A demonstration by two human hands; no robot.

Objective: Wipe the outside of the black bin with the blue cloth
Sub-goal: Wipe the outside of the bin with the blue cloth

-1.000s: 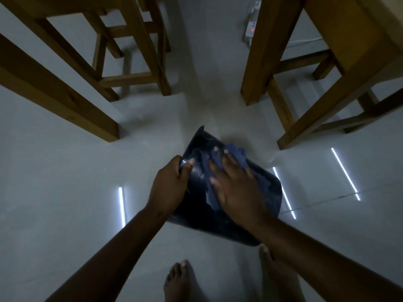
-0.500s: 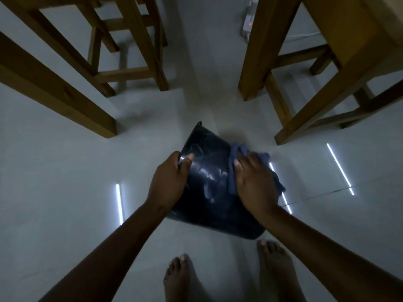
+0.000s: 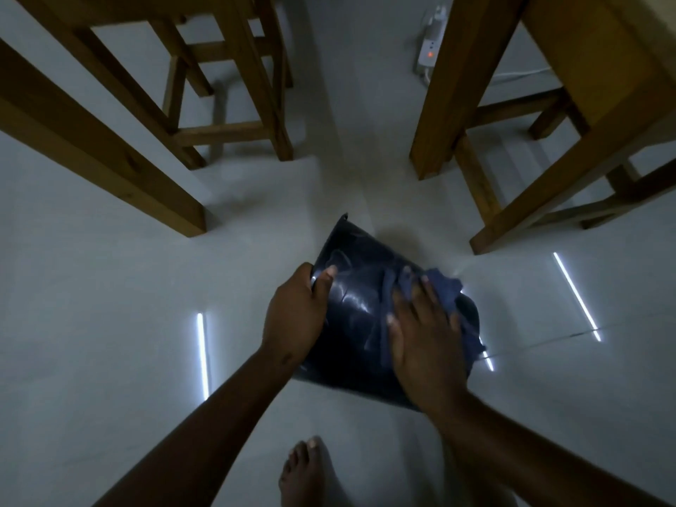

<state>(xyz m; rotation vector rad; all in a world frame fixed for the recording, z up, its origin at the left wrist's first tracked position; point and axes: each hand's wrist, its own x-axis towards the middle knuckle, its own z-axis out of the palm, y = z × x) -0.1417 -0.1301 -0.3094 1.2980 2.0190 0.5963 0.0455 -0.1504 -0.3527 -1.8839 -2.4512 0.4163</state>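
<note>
The black bin (image 3: 353,312) lies tilted on its side on the pale floor, its glossy wall facing up at me. My left hand (image 3: 298,311) grips the bin's left edge, thumb over the wall. My right hand (image 3: 424,334) lies flat with fingers spread, pressing the blue cloth (image 3: 444,287) against the right part of the bin's outer wall. Most of the cloth is hidden under the palm; folds stick out beyond the fingertips and along the right side.
Wooden table and stool legs (image 3: 248,78) stand at the back left, more wooden legs (image 3: 442,86) at the back right. A white power strip (image 3: 428,49) with an orange light lies on the floor behind. My bare foot (image 3: 307,473) is just below the bin.
My right hand with the cloth slid from the bin's upper middle to its right side, then down along the wall toward me. My left hand kept its grip on the left edge.
</note>
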